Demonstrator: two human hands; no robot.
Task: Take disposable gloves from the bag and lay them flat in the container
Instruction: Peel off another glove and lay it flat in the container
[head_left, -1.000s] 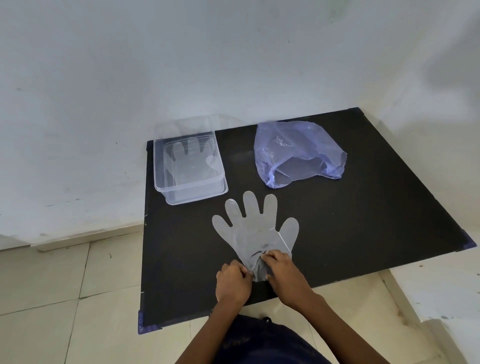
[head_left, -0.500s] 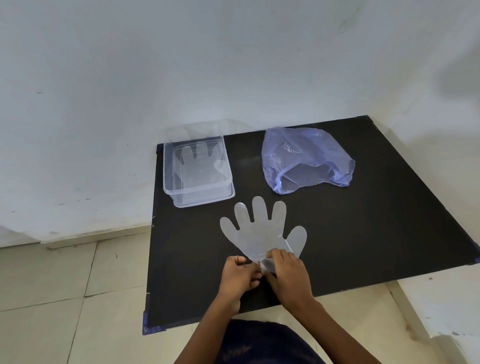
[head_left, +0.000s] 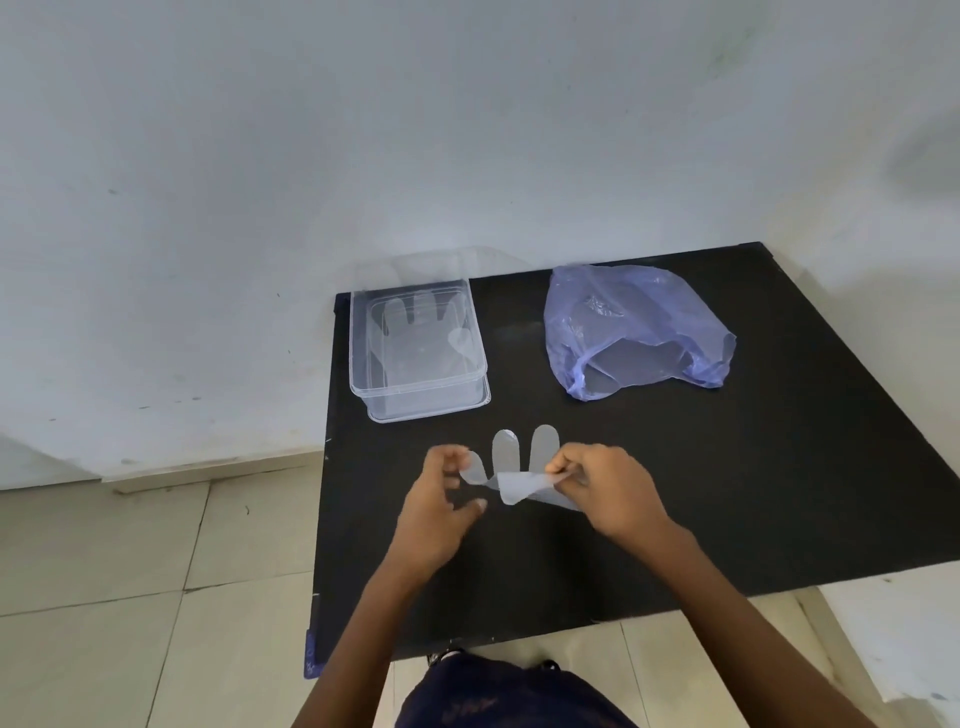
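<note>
A clear disposable glove (head_left: 506, 460) is partly lifted off the black table (head_left: 753, 493), its cuff folded up over the palm. My right hand (head_left: 610, 491) pinches that cuff. My left hand (head_left: 441, 501) hovers at the glove's left edge with curled fingers and the thumb held apart; blur hides whether it holds the plastic. Behind, at the table's far left, stands the clear container (head_left: 358, 358) with another glove (head_left: 415, 338) lying flat inside. The purple plastic bag (head_left: 634, 332) lies at the back middle, its mouth open towards me.
A white wall runs behind and left of the table. Tiled floor (head_left: 130, 597) lies to the left and below the near edge. The container sits on its clear lid (head_left: 431, 413).
The glove lay flat with both hands at its cuff. Now my right hand has raised the cuff forward over the palm, and my left hand has moved left off the cuff.
</note>
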